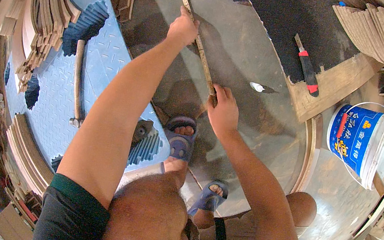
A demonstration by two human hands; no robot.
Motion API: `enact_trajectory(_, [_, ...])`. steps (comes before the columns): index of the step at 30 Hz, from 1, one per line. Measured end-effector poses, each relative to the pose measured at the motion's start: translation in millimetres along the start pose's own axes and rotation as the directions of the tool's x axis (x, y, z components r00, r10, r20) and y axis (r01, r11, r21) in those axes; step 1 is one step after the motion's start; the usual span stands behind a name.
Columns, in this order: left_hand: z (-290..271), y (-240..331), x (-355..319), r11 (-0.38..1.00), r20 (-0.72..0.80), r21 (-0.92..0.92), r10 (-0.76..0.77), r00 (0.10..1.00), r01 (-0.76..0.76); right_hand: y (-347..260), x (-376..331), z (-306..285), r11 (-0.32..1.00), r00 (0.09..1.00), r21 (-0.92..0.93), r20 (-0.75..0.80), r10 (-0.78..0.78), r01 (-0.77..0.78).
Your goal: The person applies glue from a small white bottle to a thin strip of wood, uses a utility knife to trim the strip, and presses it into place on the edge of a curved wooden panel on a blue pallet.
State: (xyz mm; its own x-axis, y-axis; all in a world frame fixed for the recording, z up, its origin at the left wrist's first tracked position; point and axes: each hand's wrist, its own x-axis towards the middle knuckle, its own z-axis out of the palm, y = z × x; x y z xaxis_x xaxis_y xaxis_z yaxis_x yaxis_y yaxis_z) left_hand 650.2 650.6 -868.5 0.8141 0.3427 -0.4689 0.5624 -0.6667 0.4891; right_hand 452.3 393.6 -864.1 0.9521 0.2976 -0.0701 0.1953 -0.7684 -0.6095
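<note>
On the grey panel (242,62), both hands' grips (182,29) (224,110) clasp a thin wooden strip (204,63).

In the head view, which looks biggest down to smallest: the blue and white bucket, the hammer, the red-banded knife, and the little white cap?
1. Bucket
2. Hammer
3. Red-banded knife
4. White cap
The fisheye rim distorts the bucket, so true sizes stay unsure.

**Open sheet, crowded edges**

Bare grey sheet (258,55) right of the wooden strip (199,47), broken only by a small white cap (256,86). Farther right, blocked by utility knife (306,65) and bucket (364,138). Left, hemmed by hammer (78,80) and stacked curved wood (48,9).
</note>
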Motion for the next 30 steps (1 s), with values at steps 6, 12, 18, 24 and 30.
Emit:
enact_trajectory(6, [-8,38,-49,0.965,-0.067,0.256,0.080,0.995,-0.060,14,-1,-3,1.000,0.999,-0.031,-0.038,0.002,-0.004])
enact_trajectory(12, [-13,-13,-83,0.826,-0.220,0.465,0.457,0.862,-0.319,-26,5,-30,0.975,0.947,-0.009,0.239,0.217,-0.221])
enact_trajectory(18, [-30,-21,-90,0.717,0.256,0.569,0.311,0.915,-0.403,-13,4,-20,0.987,0.959,0.007,0.236,0.155,-0.161])
enact_trajectory(24, [-40,-4,-91,0.609,0.198,0.674,0.396,0.897,-0.418,-3,3,-12,0.997,0.985,0.029,0.161,0.062,-0.067])
enact_trajectory(30, [-46,1,-91,0.654,0.293,0.639,0.279,0.914,-0.405,-3,-4,-17,0.995,0.987,-0.008,0.126,0.099,-0.099])
